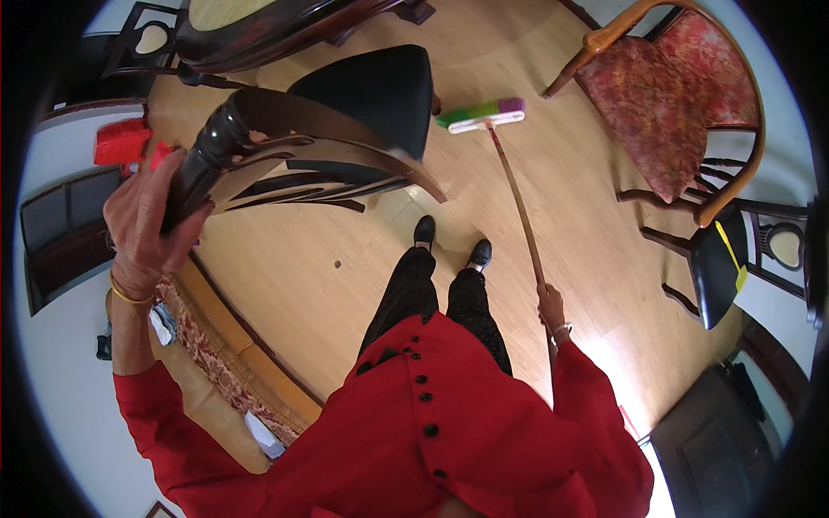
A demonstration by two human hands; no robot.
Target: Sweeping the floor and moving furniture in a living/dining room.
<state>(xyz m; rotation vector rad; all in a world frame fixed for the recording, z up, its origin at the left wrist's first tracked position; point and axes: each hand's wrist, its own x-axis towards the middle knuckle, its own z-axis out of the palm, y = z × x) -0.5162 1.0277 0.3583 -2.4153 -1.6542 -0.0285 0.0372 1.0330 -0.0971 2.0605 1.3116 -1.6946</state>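
Observation:
My left hand [146,217] grips the dark wooden top end of a chair's backrest [220,139], on the left of the view. The same chair's black seat [375,97] lies beyond its curved back slats. My right hand [552,307] is closed around the long handle [518,194] of a broom. The broom's head [486,116], with a white base and green and purple bristles, rests on the floor right of the black seat. A small dark piece [337,264] lies on the wooden floor [375,278] left of my feet.
A dark wooden table [259,48] stands at the upper left. On the right are an armchair with red patterned cushions [654,110] and a black-seated chair [712,272] bearing a yellow fly swatter [732,256]. A long patterned sofa [227,349] runs along the lower left. Red items [122,141] sit at the far left.

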